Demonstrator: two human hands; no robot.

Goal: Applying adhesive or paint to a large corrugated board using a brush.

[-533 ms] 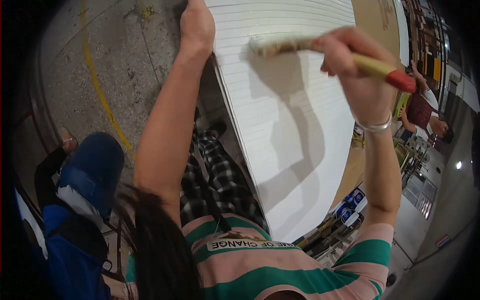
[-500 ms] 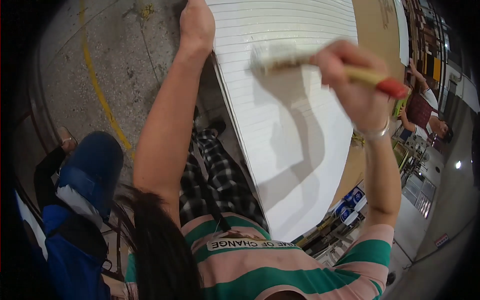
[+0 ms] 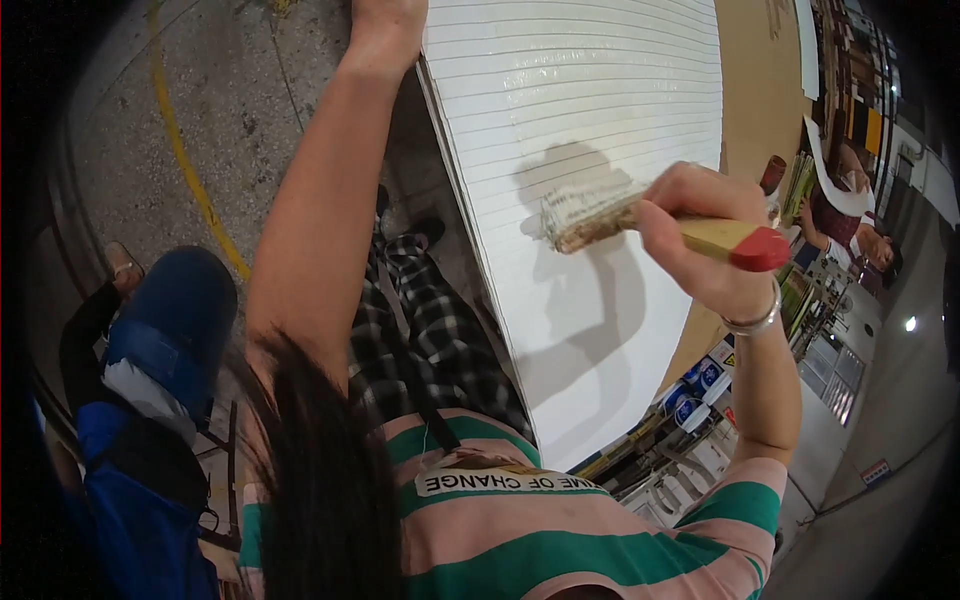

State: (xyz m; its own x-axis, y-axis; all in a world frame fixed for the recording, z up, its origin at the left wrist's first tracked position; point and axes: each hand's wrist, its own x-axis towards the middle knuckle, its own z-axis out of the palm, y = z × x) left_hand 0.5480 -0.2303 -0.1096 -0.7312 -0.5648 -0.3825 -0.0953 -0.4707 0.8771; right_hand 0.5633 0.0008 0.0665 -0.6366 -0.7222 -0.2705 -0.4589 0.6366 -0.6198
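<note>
My right hand (image 3: pixel 705 235) is closed around the handle of a wide flat brush (image 3: pixel 592 214), whose butt end is red. Its pale bristles point left, low over a stack of white sheets (image 3: pixel 570 390); whether they touch it, I cannot tell. Many close parallel lines cross the stack's upper part, like staggered sheet edges, and a wet shine lies there. At the top, my left hand (image 3: pixel 388 30) rests by the left edge of the stack. Its fingers are hidden or cut off by the picture's edge.
Brown board (image 3: pixel 752 90) extends along the right of the stack. Lower left stands a blue rounded object (image 3: pixel 175 330), beside a person's dark sleeve. Another person (image 3: pixel 850 215) works at far right near a white curved sheet. Blue-and-white buckets (image 3: pixel 690 405) stand below the board.
My right hand has brought the brush down and nearer to me over the white sheets. My left hand sits slightly higher in the picture. The person at right now has a white curved sheet.
</note>
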